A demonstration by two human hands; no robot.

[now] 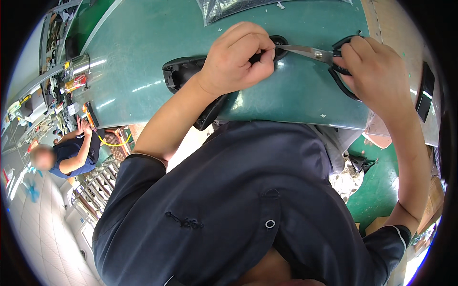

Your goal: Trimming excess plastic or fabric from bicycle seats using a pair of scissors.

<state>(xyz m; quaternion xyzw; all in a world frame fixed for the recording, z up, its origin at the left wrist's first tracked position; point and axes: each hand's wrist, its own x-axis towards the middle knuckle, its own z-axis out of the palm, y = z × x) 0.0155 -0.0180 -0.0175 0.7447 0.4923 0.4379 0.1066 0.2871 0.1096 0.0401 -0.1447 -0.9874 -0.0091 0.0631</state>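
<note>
My left hand (241,57) is closed, thumb and fingers pinched together over a black leather-like article on the green table. A rounded black end (280,46) of it shows just past my fingertips. My right hand (374,69) grips black-handled scissors (318,54) with fingers through the loops. Their metal blades point left, with the tips at the black end beside my left fingertips. Under my left wrist lies a glossy black piece with an opening (181,72). More black material (210,114) hangs by the table's near edge. My hand and forearm hide how these parts join.
A clear plastic bag (229,8) lies at the far side of the green table (143,47). A dark flat object (426,90) rests at the right. Far left, another person (78,152) holds an orange tool (89,114) with a yellow hose.
</note>
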